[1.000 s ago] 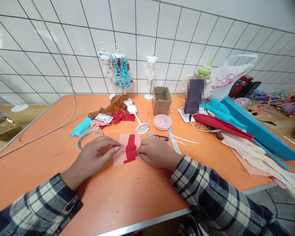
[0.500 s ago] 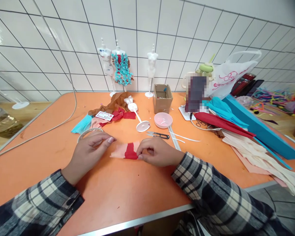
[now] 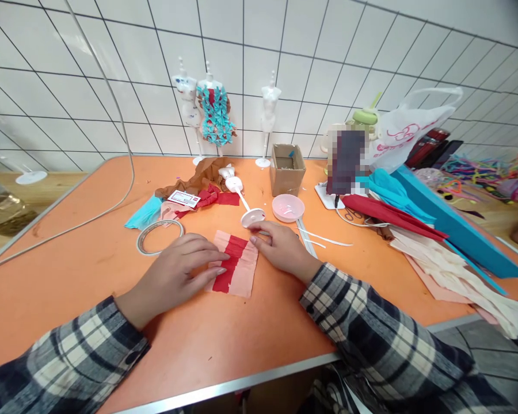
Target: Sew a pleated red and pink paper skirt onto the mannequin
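Observation:
A square of pink crepe paper [image 3: 244, 282] with a red strip [image 3: 223, 280] across its middle lies flat on the orange table. My left hand [image 3: 179, 276] is open over its left side, fingers stretched out, the tips over the red strip. At the upper right corner, my right hand [image 3: 285, 247] has thumb and forefinger bent together on the paper's edge. The white base of a small lying dress form [image 3: 252, 217] is just behind the right fingertips. A roll of tape [image 3: 143, 244] lies behind the left hand.
Brown crepe paper [image 3: 198, 178], a cardboard box [image 3: 288, 172] and a pink bowl [image 3: 288, 208] stand farther back. Small dress forms [image 3: 269, 112] line the tiled wall, one dressed in blue. Folded crepe paper [image 3: 397, 215] and white strips [image 3: 328, 236] lie right; a cable crosses the left.
The paper has gone from folded or edge-on to spread flat. My left hand moved right onto it; my right hand moved up to its corner, now hiding the thread snips. The tape roll is uncovered.

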Available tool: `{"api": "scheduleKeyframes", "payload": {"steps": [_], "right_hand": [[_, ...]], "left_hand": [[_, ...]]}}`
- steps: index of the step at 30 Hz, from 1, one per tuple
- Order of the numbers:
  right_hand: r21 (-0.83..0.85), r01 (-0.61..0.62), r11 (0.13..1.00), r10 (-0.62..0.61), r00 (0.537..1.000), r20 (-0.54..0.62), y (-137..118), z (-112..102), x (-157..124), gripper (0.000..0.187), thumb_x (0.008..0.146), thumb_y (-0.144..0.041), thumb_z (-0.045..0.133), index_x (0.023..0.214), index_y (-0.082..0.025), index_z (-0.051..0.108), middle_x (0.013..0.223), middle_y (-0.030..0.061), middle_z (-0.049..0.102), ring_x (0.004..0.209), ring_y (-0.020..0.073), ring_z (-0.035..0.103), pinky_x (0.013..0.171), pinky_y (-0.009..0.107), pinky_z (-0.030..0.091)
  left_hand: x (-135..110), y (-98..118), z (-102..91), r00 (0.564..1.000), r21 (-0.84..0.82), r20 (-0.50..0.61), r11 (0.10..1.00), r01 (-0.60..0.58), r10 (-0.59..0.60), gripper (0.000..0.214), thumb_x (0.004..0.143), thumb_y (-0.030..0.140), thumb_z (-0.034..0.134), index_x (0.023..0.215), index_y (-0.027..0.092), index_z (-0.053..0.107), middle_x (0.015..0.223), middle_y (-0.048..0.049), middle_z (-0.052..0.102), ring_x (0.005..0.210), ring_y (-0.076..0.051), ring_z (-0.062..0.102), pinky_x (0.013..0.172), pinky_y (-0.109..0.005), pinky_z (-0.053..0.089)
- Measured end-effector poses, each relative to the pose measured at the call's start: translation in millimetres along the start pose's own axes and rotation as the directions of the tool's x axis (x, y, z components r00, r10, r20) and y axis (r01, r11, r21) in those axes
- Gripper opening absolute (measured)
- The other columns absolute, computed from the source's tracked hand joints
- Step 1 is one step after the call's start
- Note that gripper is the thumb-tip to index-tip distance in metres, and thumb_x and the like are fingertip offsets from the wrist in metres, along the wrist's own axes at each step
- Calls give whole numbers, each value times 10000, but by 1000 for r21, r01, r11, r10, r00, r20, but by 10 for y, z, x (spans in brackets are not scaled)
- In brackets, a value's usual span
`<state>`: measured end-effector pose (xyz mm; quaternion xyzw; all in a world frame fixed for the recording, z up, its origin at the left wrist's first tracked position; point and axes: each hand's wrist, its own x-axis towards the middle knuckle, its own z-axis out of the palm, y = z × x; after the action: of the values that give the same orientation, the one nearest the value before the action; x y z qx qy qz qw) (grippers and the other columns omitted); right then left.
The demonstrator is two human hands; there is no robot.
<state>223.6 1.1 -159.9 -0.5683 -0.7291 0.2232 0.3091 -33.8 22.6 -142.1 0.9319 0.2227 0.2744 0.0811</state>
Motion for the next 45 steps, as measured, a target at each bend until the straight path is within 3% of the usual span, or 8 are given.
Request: {"api": "scheduleKeyframes", "payload": {"steps": [3,6,9,13,16,22,30,45], "right_hand": [[-99,-8,995,-3,995,-103,-50,-87,-11,256,901,-258,610,1145,-202,665,1038,45,710,932,168,624,776,275,419],[-139,54,989,-50,998,35,-157,-136,-85,110,893,-248,619,942,-201,706,810,1,680,754,133,591,669,256,373],[-165,128,978,-94,975,201,-271,-83,-223,95,881,-271,645,856,-196,698,779,-5,674,711,121,567,615,258,325],[-298,145,943,-64,962,266,-315,41,-373,128,858,-325,682,879,-199,682,842,17,688,739,151,574,591,280,283],[-292,188,938,-100,951,292,-262,48,-378,137,870,-326,682,946,-212,688,922,24,696,823,169,601,628,282,313],[-155,145,977,-108,968,226,-181,-63,-308,121,872,-265,686,983,-220,704,915,-8,696,831,131,607,689,265,359],[-276,145,950,-56,951,305,-203,-42,-358,100,886,-281,661,880,-234,750,847,4,705,764,143,602,602,280,292],[-288,131,949,-45,957,286,-184,-30,-420,144,914,-244,606,908,-245,750,889,9,717,801,152,610,622,277,310]], "left_hand": [[10,-5,50,995,63,93,998,14,-20,208,940,227,544,1000,234,743,991,-50,739,922,-210,649,826,-360,493],[-11,-13,42,998,73,63,997,-4,0,197,935,229,548,966,232,743,930,-46,744,879,-203,658,840,-369,485],[-38,23,12,999,64,40,998,-30,27,179,931,218,570,982,232,741,885,-46,742,833,-189,653,775,-334,487],[-45,118,18,983,21,180,999,-44,39,151,939,262,592,948,248,742,886,-33,740,843,-182,647,747,-313,486],[-34,159,51,963,52,269,999,4,-18,203,955,264,539,941,248,740,900,-34,735,840,-187,650,758,-328,489],[-31,210,65,953,127,259,984,126,-155,280,958,352,517,874,237,758,875,-48,739,798,-195,662,711,-325,497],[-61,258,78,940,156,299,980,124,-166,262,954,329,523,898,255,768,914,-38,748,808,-202,675,714,-341,507],[-75,245,82,916,192,334,967,167,-224,258,942,255,474,889,228,725,883,-29,737,820,-220,673,743,-373,485]]}}
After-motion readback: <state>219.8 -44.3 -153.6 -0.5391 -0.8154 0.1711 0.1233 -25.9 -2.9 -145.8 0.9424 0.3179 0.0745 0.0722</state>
